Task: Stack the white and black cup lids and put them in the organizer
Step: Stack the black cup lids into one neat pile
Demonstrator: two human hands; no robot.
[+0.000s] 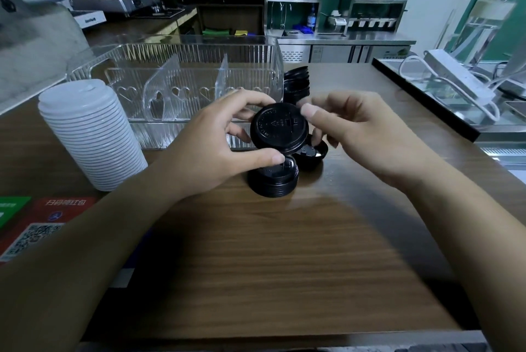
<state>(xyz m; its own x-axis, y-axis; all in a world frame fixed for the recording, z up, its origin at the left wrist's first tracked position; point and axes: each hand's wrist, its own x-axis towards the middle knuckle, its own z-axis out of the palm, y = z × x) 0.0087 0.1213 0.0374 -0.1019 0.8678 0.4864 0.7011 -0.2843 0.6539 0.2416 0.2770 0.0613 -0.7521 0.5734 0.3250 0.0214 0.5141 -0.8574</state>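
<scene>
A single black cup lid (279, 127) is held tilted above the wood-grain worktop (284, 252), its round, embossed top facing the camera. The left hand (225, 146) grips it — thumb curled under the near rim, fingers wrapped over the far edge. The right hand (350, 124) is beside it with fingers bent; its thumb tip lies at the lid's upper right rim and its lower fingers reach down behind the lid, but motion blur makes it impossible to tell whether it actually pinches anything.

Directly below the held lid sits a short stack of black lids (273, 181), matte plastic with ridged rims nested tightly, standing on the worktop. Just right of it lies another black lid (311, 156), partly hidden by the held one; how it lies is unclear. Further back, touching or just beside the organizer's right end, stands a taller stack of black lids (296, 85).

The organizer (176, 89) is a clear, ribbed plastic bin with heart-shaped cut-outs along its front wall and upright transparent dividers splitting it into compartments — no lids show inside. To its left front stands a tall stack of white lids (91, 135), smooth and glossy, leaning slightly, its layered rims forming fine horizontal bands.

At the worktop's left edge lie a red card with a QR code (37, 226) and a green card (11, 209).
</scene>
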